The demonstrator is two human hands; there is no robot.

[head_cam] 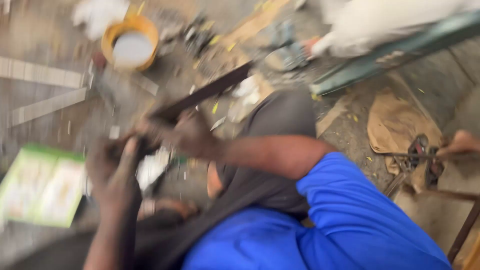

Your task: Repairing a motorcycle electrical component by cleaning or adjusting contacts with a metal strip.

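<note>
The picture is heavily blurred by motion. A long dark bar (210,92) runs diagonally from the upper middle down to the left. My right hand (177,132) is wrapped around the bar near its middle. My left hand (112,165) grips its lower end, close to my knee. My blue sleeve and dark trousers fill the lower middle.
A yellow bucket (131,44) with white contents stands at the upper left. A green and white carton (42,185) lies at the left. Pale strips (47,105) lie on the littered floor. A green beam (400,50), brown paper (395,125) and another person's foot (462,142) are at the right.
</note>
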